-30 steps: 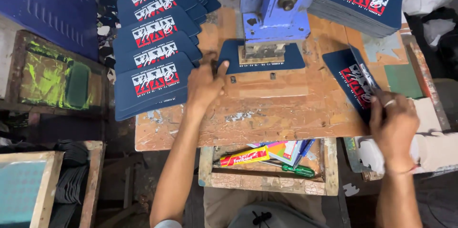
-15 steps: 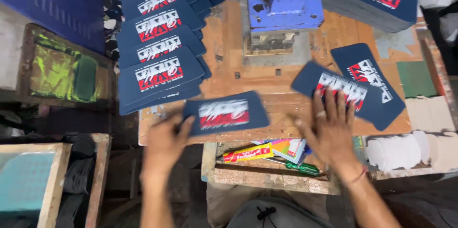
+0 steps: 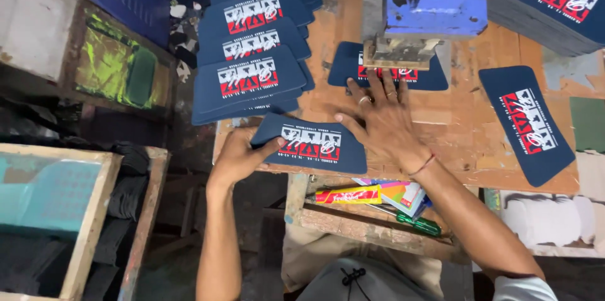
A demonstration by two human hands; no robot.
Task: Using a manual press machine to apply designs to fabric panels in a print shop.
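My left hand [image 3: 236, 155] grips the left end of a navy printed fabric panel [image 3: 321, 147] lying at the wooden table's front edge. My right hand [image 3: 382, 116] lies flat with fingers spread, its fingertips on another navy panel [image 3: 350, 65] that sits under the plate of the blue press [image 3: 435, 8]. A third navy panel [image 3: 526, 121] lies loose on the table to the right. A fanned row of printed panels [image 3: 252, 49] stretches along the left side of the table.
A tall stack of panels [image 3: 548, 5] stands at the back right. A tray below the table edge holds coloured packets [image 3: 372, 194] and a green-handled tool [image 3: 416, 222]. Wooden screen frames [image 3: 94, 213] and a paint-stained frame [image 3: 113, 65] are at the left.
My left hand carried the printed panel leftward toward the fanned row. My right hand slid a fresh panel from the right side up under the press plate.
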